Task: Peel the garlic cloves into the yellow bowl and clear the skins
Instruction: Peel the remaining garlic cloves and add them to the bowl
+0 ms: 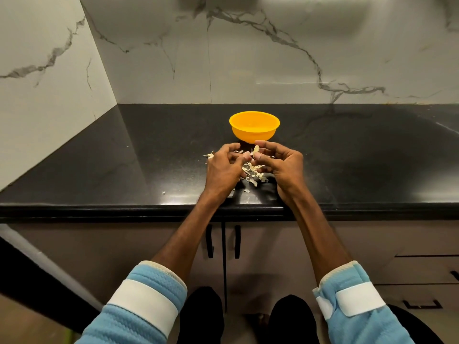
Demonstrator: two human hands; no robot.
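"Black polished stone, is that the worktop (124, 157)?"

"Yes, a dark counter in a corner of white marble-look wall (273, 58) with grey veins. A person's two bare forearms reach in from 6 o'clock, each in a pale blue sleeve (146, 301) with a white strap."

"Where is the yellow bowl (254, 126)?"

"Upright on the counter at 12 o'clock from the hands, just beyond the fingertips. What lies inside it cannot be made out."

"And the garlic?"

"One pale garlic clove (256, 148) stands between the hands, just in front of the bowl. The right hand (285, 167) pinches it between thumb and curled fingers."

"What is the left hand (222, 170) doing?"

"Its fingers are curled inward, the thumb tip just beside the clove at the clove's 8 o'clock. Whether it grips the skin or only touches it, I cannot tell."

"Any peelings?"

"A loose heap of papery skins (253, 173) lies on the counter at 6 o'clock from the clove, between the two hands and partly hidden under them. A few scraps (210, 155) lie at 9 o'clock from the left hand, and one small crumb (164, 192) sits apart at 8 o'clock, near the counter's front edge."

"Below the counter?"

"Brown cabinet doors with two dark vertical handles (210, 240) at 6 o'clock."
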